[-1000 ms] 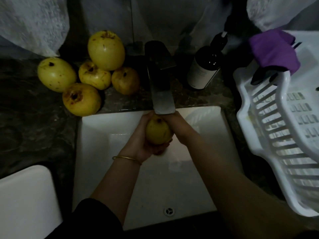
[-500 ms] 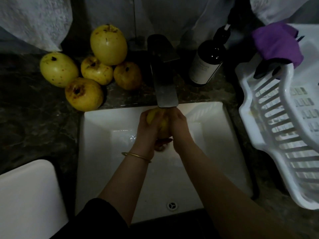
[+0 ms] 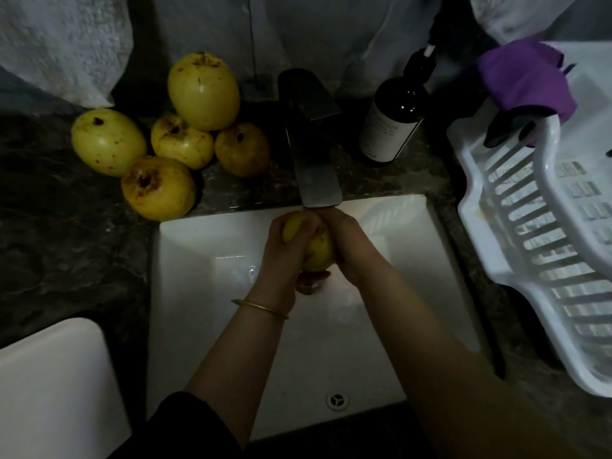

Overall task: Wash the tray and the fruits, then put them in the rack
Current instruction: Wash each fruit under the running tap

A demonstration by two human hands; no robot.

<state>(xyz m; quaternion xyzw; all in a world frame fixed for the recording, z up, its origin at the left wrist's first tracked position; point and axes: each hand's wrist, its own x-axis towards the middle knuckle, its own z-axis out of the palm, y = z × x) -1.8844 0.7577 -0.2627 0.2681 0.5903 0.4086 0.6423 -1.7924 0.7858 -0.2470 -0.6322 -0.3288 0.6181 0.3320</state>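
Both hands hold one yellow fruit (image 3: pixel 316 251) over the white sink (image 3: pixel 205 293), just under the flat faucet spout (image 3: pixel 314 173). My left hand (image 3: pixel 286 250) wraps its fingers over the fruit's top and left side. My right hand (image 3: pixel 351 246) cups the fruit from the right. Several more yellow, spotted fruits (image 3: pixel 159 188) lie in a heap on the dark counter left of the faucet. The white slatted rack (image 3: pixel 530 246) sits on the counter at the right. A white tray (image 3: pixel 49 385) shows at the lower left.
A dark pump bottle (image 3: pixel 392 124) stands right of the faucet. A purple cloth (image 3: pixel 526 81) hangs over the rack's far rim. The sink drain (image 3: pixel 336 400) is near the front edge. White fabric hangs along the back wall.
The fruit has turned between my hands, and my left fingers have slid over its top. The hands stay under the spout; the view has shifted slightly.
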